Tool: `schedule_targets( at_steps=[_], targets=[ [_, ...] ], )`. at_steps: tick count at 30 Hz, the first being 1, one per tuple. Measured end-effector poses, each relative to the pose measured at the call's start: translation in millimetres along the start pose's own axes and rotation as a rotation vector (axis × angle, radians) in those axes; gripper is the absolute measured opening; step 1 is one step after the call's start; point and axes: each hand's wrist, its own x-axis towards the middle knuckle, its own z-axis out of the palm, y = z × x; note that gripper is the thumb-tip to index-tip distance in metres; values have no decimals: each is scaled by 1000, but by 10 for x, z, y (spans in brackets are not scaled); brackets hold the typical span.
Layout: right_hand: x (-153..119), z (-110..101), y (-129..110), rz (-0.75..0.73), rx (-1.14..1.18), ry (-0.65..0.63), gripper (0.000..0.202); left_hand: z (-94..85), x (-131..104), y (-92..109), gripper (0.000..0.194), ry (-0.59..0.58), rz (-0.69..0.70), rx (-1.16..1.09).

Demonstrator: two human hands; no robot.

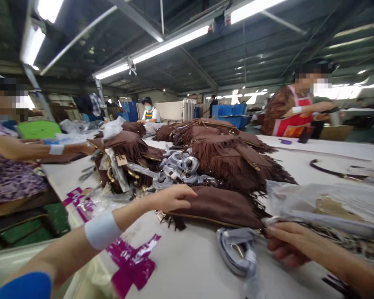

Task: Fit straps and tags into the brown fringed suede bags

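A brown fringed handbag (218, 205) with a gold zip along its near edge lies on the white table in front of me. My left hand (171, 198) reaches over its left end, fingers stretched out and nothing gripped. At the bag's right end, my right hand (286, 241) is closed, thumb and fingers pressed together beside the clear plastic bag (318, 203); what it pinches is hidden. Just below the handbag sits a coiled strap (238, 251) in bluish-grey wrapping. Behind it, more wrapped straps (180, 164) are bunched together.
Brown fringed bags (218, 153) are heaped beyond my hands, with another pile (121, 145) at the left. Purple tape (134, 261) sticks to the table's near edge. One co-worker (9, 166) reaches in from the left; another (296, 108) stands at the right.
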Motion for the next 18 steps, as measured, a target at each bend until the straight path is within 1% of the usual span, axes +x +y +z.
schedule_targets(
  at_steps=[1,2,3,4,5,6,7,8,9,10,11,12,13,14,15,16,18],
  targets=[
    [-7,-21,-10,57,-31,-116,36,-96,-106,22,35,59,-79,-57],
    [-13,-29,-36,46,-98,-132,35,-165,-198,55,31,94,-155,-93],
    [-19,-27,-80,-18,-195,-77,36,-202,-268,93,27,104,-210,-105],
    [-23,-19,-138,-136,-300,12,36,-202,-309,134,25,86,-233,-97],
    [-25,-9,-204,-202,-358,84,34,-166,-316,181,23,53,-218,-71],
    [-24,0,-268,-243,-401,155,30,-97,-290,236,22,19,-173,-34],
    [-22,10,-321,-289,-437,200,26,4,-233,305,21,-16,-110,16],
    [-21,21,-354,-322,-473,209,25,129,-149,391,20,-39,-48,76],
    [-21,35,-359,-351,-525,190,32,274,-45,492,18,-47,1,149],
    [-20,52,-332,-368,-586,155,44,435,77,600,18,-41,13,251],
    [-12,70,-269,-378,-656,110,56,605,212,704,20,-15,-11,355],
    [7,84,-175,-356,-725,83,65,779,358,790,24,9,-42,431],
    [45,90,-55,-346,-775,111,68,951,514,849,30,28,-70,481],
    [102,84,81,-367,-809,148,64,1117,675,872,31,33,-69,514],
    [180,68,220,-415,-818,152,56,1270,834,860,21,39,-31,541],
    [273,42,351,-477,-809,164,48,1405,983,820,15,48,22,574],
    [470,-20,561,-596,-777,238,35,1612,1223,703,17,71,172,637]
  ],
)
